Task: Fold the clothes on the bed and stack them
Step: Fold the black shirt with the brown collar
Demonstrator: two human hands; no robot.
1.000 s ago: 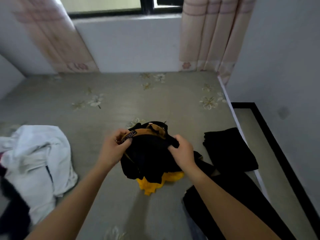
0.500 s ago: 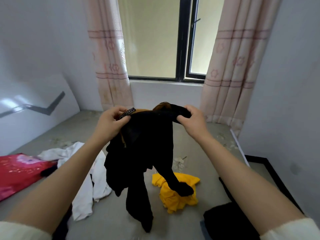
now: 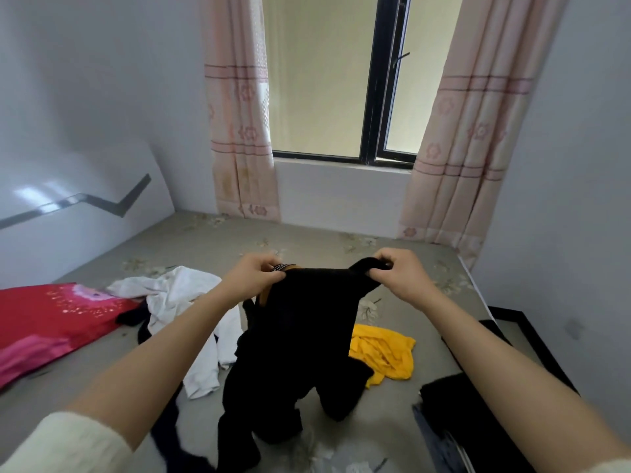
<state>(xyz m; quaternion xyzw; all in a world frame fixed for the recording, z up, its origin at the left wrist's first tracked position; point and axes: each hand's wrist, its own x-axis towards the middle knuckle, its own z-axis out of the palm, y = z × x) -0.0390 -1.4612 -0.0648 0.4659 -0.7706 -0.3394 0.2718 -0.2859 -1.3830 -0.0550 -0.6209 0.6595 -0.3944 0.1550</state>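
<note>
Black trousers [image 3: 307, 336]: held up by the waistband over the bed [image 3: 341, 247], legs hanging, lower ends touching the sheet.
Left grip [image 3: 254, 278]: thumb and fingers pinching the waistband at its labelled edge.
Right grip [image 3: 399, 278]: pinching the opposite waistband corner.
Yellow garment [image 3: 386, 353]: crumpled on the bed, partly behind the trousers.
White garment [image 3: 177, 295]: heaped to the left.
Red cloth [image 3: 51, 315]: far left.
Folded black item [image 3: 450, 397]: at the bed's right edge.
</note>
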